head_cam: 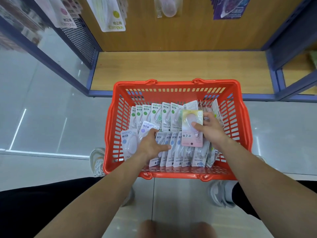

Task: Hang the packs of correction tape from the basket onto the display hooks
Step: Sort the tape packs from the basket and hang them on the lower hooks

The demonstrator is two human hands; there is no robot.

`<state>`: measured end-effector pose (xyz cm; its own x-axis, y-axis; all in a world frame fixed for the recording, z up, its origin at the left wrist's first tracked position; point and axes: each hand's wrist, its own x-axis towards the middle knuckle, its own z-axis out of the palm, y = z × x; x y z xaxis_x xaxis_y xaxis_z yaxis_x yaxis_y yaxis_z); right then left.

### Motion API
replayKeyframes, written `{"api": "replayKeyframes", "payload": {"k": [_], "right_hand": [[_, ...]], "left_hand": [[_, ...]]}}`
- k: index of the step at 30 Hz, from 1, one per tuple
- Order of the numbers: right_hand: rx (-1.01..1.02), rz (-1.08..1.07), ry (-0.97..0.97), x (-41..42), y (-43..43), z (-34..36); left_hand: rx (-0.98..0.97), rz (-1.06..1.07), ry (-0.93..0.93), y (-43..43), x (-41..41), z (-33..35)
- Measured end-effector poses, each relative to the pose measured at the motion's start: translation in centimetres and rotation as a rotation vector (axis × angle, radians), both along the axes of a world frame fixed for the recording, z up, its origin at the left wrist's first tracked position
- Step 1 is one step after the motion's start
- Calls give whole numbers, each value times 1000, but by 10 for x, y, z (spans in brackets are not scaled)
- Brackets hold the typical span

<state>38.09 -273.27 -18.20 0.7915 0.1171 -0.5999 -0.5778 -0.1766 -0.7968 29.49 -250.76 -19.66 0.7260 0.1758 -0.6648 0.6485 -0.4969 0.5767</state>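
Near the basket's (pixel 171 82) right wall the right hand (pixel 210 130) pinched a pink pack (pixel 188 137) above the rows, likely for hanging, while the left hand (pixel 151 143) lay on the left-side packs (pixel 129 143), perhaps steadying them, its grip impossible to tell.

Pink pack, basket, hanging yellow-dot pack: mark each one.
pink pack (pixel 189 140), head view, lower card face.
basket (pixel 175 84), head view, far rim.
yellow-dot pack (pixel 114 23), head view, lower card face.
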Motion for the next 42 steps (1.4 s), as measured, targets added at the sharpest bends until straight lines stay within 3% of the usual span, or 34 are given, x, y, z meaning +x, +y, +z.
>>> {"api": "replayKeyframes", "payload": {"k": [10, 17, 21, 27, 36, 42], "right_hand": [[8, -12, -1, 2, 5, 6], [114, 29, -14, 8, 23, 56], [197, 74, -24, 0, 45, 102], [328, 125, -6, -18, 51, 158], [312, 147, -93, -42, 40, 191], [347, 114, -136, -42, 51, 190]], "left_hand": [[-18, 63, -12, 23, 13, 8], [-130, 285, -221, 61, 31, 80], [-251, 266, -354, 58, 32, 134], [-452, 337, -395, 63, 16, 193], [-603, 409, -446, 28, 2, 204], [-566, 371, -538, 15, 9, 206]]}}
